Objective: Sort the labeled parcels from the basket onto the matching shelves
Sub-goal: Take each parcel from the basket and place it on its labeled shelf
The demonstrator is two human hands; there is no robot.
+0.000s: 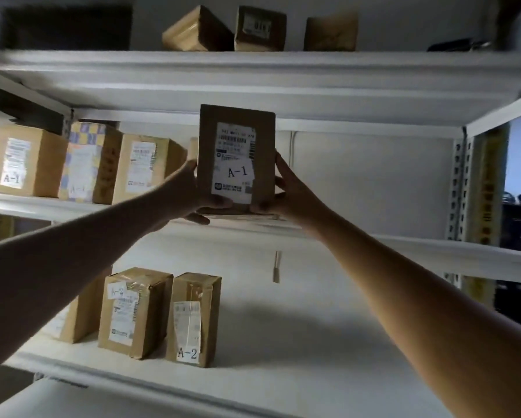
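Parcel (236,155) labelled A-1, upright; left hand (198,191) and right hand (286,188) gripping its sides, arms reaching up to middle shelf (434,251) beside A-1 boxes (27,161).

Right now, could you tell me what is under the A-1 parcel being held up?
The A-1 parcel sits at the middle shelf edge, left hand and right hand gripping it; contact underneath is hidden.

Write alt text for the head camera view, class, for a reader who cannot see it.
Two hands, left hand and right hand, hold an upright A-1 parcel at the middle shelf, right of three boxes, at least one marked A-1. A-2 boxes stand on the shelf below.
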